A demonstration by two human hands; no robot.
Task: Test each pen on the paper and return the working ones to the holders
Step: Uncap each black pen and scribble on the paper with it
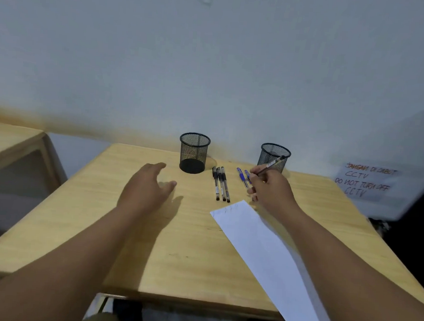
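Two black mesh holders stand at the back of the wooden table: the left holder [194,152] and the right holder [274,156]. Three black pens [221,184] lie side by side between them. Two blue pens [242,177] lie just right of those, partly hidden by my right hand [271,191]. That hand grips a black pen [271,165] whose upper end points at the right holder. My left hand [146,188] hovers over the table in front of the left holder, fingers spread and holding nothing. A white paper [262,252] lies diagonally at the right.
A pale wall rises straight behind the table [78,214]. A handwritten CCTV notice [365,181] hangs on the wall at the right. A second wooden table [8,140] stands at the left. Dark space lies to the far right.
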